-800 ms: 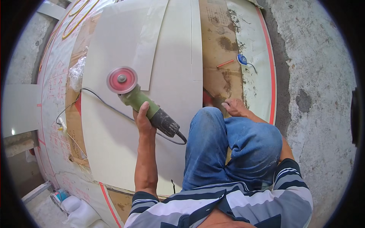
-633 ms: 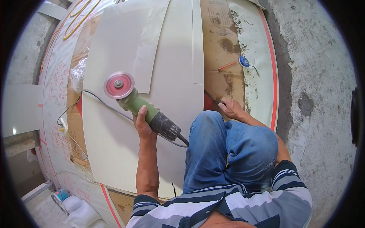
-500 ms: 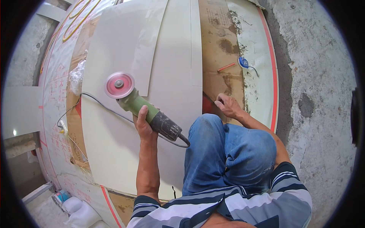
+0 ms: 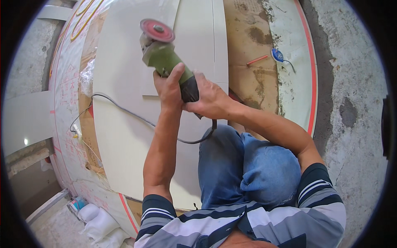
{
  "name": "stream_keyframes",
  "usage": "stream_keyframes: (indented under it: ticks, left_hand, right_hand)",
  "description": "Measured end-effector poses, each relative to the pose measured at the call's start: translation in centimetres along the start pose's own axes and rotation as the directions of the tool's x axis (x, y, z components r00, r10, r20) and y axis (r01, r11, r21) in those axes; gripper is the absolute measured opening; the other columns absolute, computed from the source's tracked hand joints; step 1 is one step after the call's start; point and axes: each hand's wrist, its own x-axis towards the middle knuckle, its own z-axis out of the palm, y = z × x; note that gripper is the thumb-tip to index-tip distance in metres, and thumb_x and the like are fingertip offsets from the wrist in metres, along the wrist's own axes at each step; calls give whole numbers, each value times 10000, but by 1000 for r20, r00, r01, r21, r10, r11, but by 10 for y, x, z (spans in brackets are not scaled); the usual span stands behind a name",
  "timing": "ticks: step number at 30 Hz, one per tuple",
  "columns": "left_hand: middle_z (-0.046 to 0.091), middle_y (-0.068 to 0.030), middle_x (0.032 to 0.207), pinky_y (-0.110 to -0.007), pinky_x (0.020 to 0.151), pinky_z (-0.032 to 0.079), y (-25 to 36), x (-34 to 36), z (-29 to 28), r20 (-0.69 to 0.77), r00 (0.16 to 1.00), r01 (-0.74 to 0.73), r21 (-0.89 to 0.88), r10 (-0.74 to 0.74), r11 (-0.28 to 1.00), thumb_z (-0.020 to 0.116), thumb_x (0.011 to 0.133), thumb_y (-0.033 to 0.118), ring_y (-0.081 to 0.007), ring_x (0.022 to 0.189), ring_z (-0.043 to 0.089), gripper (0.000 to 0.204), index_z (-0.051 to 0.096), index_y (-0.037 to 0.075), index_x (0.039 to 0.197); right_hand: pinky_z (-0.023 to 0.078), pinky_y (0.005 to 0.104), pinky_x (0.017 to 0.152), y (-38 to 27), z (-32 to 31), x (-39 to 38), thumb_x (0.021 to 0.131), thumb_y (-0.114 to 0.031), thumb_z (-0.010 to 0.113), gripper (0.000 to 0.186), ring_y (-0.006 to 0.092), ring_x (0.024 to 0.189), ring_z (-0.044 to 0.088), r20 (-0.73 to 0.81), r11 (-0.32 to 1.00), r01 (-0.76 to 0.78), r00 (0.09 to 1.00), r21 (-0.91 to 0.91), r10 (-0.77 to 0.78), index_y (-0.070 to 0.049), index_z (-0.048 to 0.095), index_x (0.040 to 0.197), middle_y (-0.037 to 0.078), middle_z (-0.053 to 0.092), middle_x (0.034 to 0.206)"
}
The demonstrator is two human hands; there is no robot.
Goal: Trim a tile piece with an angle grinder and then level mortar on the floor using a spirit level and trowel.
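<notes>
Both hands grip a green angle grinder (image 4: 163, 56) with a red disc (image 4: 156, 30), raised over large cream tiles (image 4: 124, 124). My left hand (image 4: 169, 87) wraps the green body. My right hand (image 4: 209, 99) holds the black rear handle. The black cord (image 4: 136, 118) runs from the handle across the tile to the left. My knee in blue jeans (image 4: 248, 165) is bent below the hands.
A red pencil (image 4: 257, 60) and a blue tape measure (image 4: 278, 55) lie on cardboard (image 4: 252, 78) at the upper right. A rough concrete floor (image 4: 355, 103) is on the right. White sacks (image 4: 99, 223) lie at the lower left, near a grey tile strip (image 4: 25, 120).
The right hand left the floor by the knee and took the grinder's rear handle. The grinder was lifted up and toward the far edge of the tile.
</notes>
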Motion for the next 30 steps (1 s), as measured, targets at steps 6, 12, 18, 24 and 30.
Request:
stream_keyframes:
  ticks: [6, 12, 18, 24, 30]
  left_hand:
    - [560, -92, 932, -285, 688, 508, -5, 37, 8, 22, 1000, -3, 293, -3, 956, 800, 683, 158, -150, 781, 579, 557, 446, -49, 1058]
    - [588, -72, 887, -295, 672, 503, -36, 69, 21, 141, 970, 109, 478, -198, 871, 786, 638, 166, -156, 745, 586, 514, 525, -29, 1036]
    - [610, -69, 880, -296, 666, 503, -71, 110, 28, 187, 939, 169, 479, -288, 861, 772, 658, 177, -155, 740, 600, 454, 570, -11, 1018]
    - [621, -67, 865, -301, 650, 505, -88, 159, 45, 205, 940, 104, 591, -274, 800, 782, 647, 185, -157, 721, 609, 449, 585, -1, 1005]
    - [633, -71, 800, -312, 617, 510, -102, 201, 67, 248, 941, 52, 568, -231, 821, 790, 633, 190, -167, 669, 612, 378, 624, -7, 909]
  right_hand:
    - [501, 362, 773, 23, 9, 26, 627, -295, 796, 886, 284, 869, 633, -51, 963, -98, 992, 250, 114, 46, 300, 1277, 183, 608, 959]
    - [498, 350, 789, 68, 16, 44, 633, -313, 791, 942, 261, 879, 622, -121, 927, -95, 982, 363, 148, 2, 265, 1348, 151, 601, 971]
    - [485, 342, 817, 104, 11, 78, 635, -319, 753, 862, 258, 906, 609, -196, 930, -136, 958, 342, 212, -18, 325, 1319, 143, 593, 988]
    - [477, 343, 832, 123, -3, 124, 624, -316, 753, 799, 263, 915, 601, -284, 929, -108, 934, 353, 217, -11, 389, 1266, 138, 591, 1002]
    - [484, 329, 814, 138, -24, 163, 621, -317, 753, 727, 242, 894, 607, -396, 949, -73, 897, 307, 197, 1, 442, 1196, 124, 598, 979]
